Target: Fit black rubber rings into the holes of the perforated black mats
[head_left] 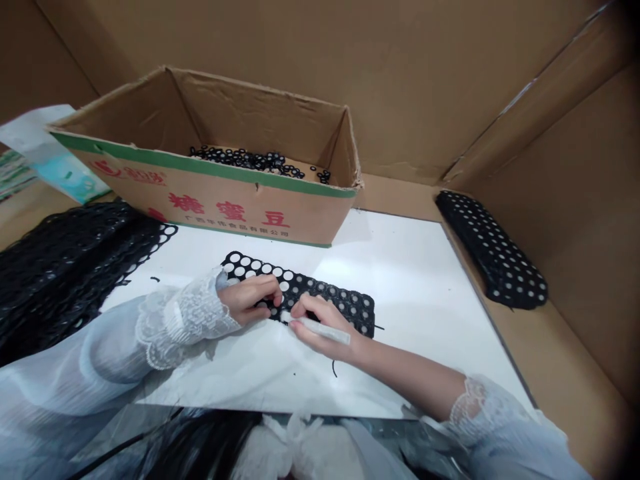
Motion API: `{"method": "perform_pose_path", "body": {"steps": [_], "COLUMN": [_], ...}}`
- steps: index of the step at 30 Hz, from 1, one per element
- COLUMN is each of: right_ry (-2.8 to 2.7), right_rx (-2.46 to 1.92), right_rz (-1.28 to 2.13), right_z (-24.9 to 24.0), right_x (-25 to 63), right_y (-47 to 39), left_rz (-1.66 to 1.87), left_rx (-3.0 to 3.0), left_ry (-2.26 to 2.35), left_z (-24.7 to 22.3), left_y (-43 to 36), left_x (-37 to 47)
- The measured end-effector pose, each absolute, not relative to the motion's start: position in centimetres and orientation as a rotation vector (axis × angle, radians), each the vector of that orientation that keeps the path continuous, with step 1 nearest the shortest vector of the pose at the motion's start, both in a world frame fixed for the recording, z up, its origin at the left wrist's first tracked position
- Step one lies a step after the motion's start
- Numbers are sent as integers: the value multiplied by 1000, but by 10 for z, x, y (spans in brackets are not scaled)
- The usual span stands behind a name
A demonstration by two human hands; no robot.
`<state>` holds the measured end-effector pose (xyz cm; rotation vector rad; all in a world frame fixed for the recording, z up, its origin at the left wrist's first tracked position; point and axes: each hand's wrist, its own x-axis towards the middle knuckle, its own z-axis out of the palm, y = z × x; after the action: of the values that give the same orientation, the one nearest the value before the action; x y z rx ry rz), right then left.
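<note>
A black rubber-like sheet [355, 303] with rows of round holes lies on the white board in front of me. White shows through the holes at its left end, while those at the right look greyish. My left hand [253, 297] rests on the sheet's left half, fingers curled in at its near edge. In my right hand [325, 323] is a slim white pen-like tool [327, 330], pinched between thumb and fingers. Its tip is close to the sheet's near edge, beside my left fingertips. The exact contact of the tip is hidden.
A cardboard box [215, 200] holding many small black rings [245, 159] stands behind the sheet. Stacked black perforated strips [65, 267] lie at left, and a black bundle of punched sheets [493, 250] at right. Thin black scraps [335, 369] dot the white board [420, 347]. Cardboard walls surround it.
</note>
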<state>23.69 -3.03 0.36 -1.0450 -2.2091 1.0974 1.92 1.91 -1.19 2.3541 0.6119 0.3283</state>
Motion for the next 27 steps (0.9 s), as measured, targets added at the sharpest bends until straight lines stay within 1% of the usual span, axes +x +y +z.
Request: {"method": "perform_pose_path", "body": {"steps": [8,12,17,27], "right_ry": [-2039,-2054,-2055,-2077], "right_rx": [-1025,-1024,-994,-948], "right_rz": [1257,1258,1277,1249], "right_z": [-7,-5,1,1], "right_x": [240,240,239,240], "right_y": [-28,-28,-30,-30], "left_rz": [316,354,306,321], "left_rx": [2318,2290,2246,2244], "left_ry": [659,695,743,713], "left_z": [-10,-9,-8,-6], "left_y": [19,18,19,18], "left_x": [18,18,18,19]}}
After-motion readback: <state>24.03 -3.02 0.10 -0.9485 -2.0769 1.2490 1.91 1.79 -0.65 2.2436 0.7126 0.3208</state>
